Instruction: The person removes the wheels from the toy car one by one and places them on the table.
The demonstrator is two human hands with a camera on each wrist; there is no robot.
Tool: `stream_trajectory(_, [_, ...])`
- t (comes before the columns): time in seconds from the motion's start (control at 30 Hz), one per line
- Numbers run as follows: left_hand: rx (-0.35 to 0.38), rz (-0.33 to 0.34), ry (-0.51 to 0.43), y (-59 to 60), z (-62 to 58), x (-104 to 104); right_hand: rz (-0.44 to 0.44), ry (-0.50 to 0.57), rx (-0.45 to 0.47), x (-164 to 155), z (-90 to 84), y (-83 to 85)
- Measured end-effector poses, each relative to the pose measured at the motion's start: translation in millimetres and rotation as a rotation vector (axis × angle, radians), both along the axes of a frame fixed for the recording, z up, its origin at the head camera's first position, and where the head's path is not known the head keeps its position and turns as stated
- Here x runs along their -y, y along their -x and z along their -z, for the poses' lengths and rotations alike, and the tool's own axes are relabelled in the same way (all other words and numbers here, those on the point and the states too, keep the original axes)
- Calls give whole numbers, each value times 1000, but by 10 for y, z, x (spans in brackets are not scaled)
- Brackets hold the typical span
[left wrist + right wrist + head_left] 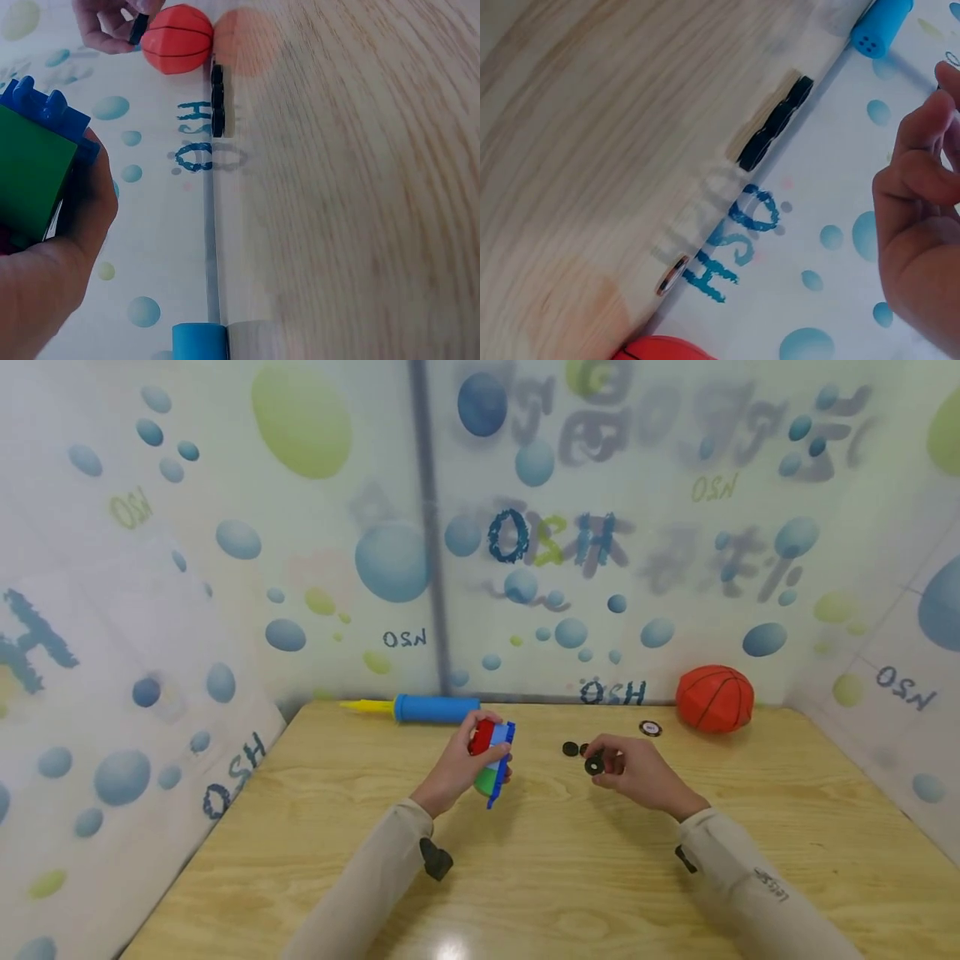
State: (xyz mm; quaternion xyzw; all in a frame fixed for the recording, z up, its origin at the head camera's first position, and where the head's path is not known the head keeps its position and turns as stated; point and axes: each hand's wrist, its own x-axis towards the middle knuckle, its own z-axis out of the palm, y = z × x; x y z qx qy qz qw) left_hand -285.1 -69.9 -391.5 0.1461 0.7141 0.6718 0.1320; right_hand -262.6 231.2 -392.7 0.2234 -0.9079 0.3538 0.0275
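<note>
My left hand (461, 764) grips a toy built of red, blue and green blocks (494, 753), held on edge above the wooden table (525, 868). In the left wrist view the toy's green and blue blocks (34, 161) fill the left side beside my palm. My right hand (626, 768) pinches a small black wheel (594, 766) just right of the toy. Two more black wheels (575, 748) lie on the table beyond it, seen as a dark row of wheels (774, 124) in the right wrist view.
A blue and yellow hand pump (420, 707) lies along the back edge. An orange basketball (715, 697) sits at the back right, with a small round disc (650, 727) to its left. Printed partition walls (225, 568) enclose the table on three sides.
</note>
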Motion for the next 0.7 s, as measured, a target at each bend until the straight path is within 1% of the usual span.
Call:
stream_trajectory(0.1, [0, 2, 8, -3, -14, 6, 16, -18, 5, -56, 5, 34])
stream_trajectory(0.33, [6, 19, 14, -19, -37, 7, 44, -52, 39, -192, 83, 132])
stream_trajectory(0.53, [9, 37, 26, -23, -30, 3, 63, -96, 45, -324, 163, 243])
stream_trajectory(0.7, [12, 46, 33, -17, -17, 0, 73, -130, 78, -424, 216, 340])
